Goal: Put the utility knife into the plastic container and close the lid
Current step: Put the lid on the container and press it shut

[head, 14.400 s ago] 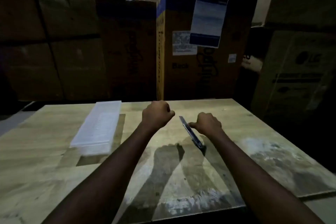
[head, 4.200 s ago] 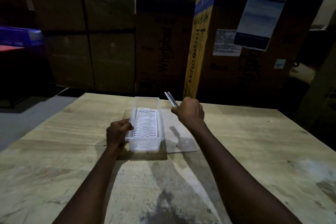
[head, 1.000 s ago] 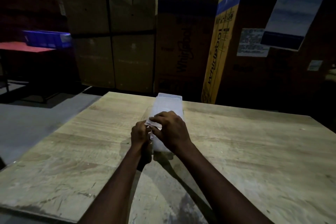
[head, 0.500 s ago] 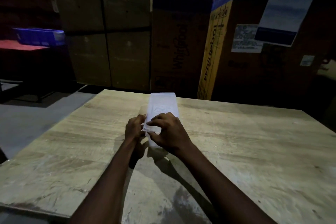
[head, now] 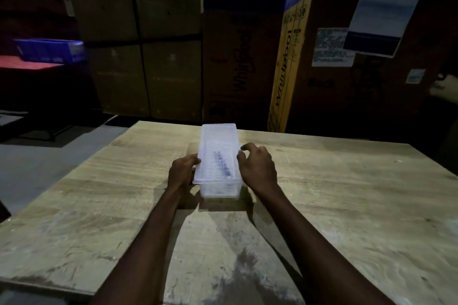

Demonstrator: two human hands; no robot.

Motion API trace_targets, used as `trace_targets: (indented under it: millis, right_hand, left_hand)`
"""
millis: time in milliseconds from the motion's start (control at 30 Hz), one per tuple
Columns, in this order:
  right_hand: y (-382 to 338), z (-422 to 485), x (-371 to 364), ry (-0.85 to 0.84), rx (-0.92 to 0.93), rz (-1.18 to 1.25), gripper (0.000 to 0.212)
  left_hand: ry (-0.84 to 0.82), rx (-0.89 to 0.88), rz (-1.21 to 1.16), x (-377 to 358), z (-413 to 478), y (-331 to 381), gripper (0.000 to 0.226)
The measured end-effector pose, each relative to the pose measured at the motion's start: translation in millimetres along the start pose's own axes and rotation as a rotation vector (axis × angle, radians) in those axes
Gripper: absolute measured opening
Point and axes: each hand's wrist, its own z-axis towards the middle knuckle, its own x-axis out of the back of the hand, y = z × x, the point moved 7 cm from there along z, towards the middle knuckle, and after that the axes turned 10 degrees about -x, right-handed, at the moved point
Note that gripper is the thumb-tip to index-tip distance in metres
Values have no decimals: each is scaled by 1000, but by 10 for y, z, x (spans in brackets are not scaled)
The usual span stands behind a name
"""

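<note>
A long clear plastic container stands on the wooden table, pointing away from me, with its translucent lid lying flat on top. Through the lid a dark thin shape shows, the utility knife, lying lengthwise inside. My left hand holds the container's left side near the front corner, thumb at the lid's edge. My right hand hovers just off the right side, fingers curled and spread, holding nothing.
Tall cardboard appliance boxes stand in a row right behind the table's far edge. A blue crate rests on a red surface at the far left. The room is dim.
My right hand has come off the lid's front end and moved to the right of the container. The lid now lies flat. My left hand stays at the left side.
</note>
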Motion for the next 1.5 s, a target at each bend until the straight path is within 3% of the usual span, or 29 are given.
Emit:
trace_targets:
  millis: [100, 233, 433, 600, 733, 867, 1033, 1200, 1367, 1500]
  right_hand:
    - [126, 58, -152, -198, -111, 132, 41]
    - [170, 48, -237, -283, -163, 218, 42]
    - [211, -5, -273, -275, -159, 373, 42]
    - [191, -16, -274, -282, -124, 327, 42]
    - [128, 146, -228, -255, -92, 112, 42]
    - [-60, 377, -297, -279, -42, -82, 50]
    - [-117, 628, -495, -331, -50, -184, 61]
    - [-98, 788, -624, -351, -91, -165, 60]
    - [18, 801, -723, -412, -244, 113, 55]
    - [63, 779, -750, -437, -304, 349, 49]
  left_hand:
    - [-16, -22, -6, -10, 8, -2, 24]
    - [-73, 13, -6, -48, -18, -57, 18]
    - [-66, 5, -29, -40, 26, -78, 46]
    - [-72, -94, 9, -73, -30, 39, 39]
    - [-122, -184, 194, -127, 88, 104, 43]
    - [-144, -161, 369, -220, 265, 222, 43]
    - [-200, -171, 769, -342, 521, 281, 51]
    - [-257, -154, 983, -438, 688, 234, 56]
    - [-263, -189, 1049, -446, 790, 209, 59]
    - [-284, -143, 903, -437, 687, 235, 55]
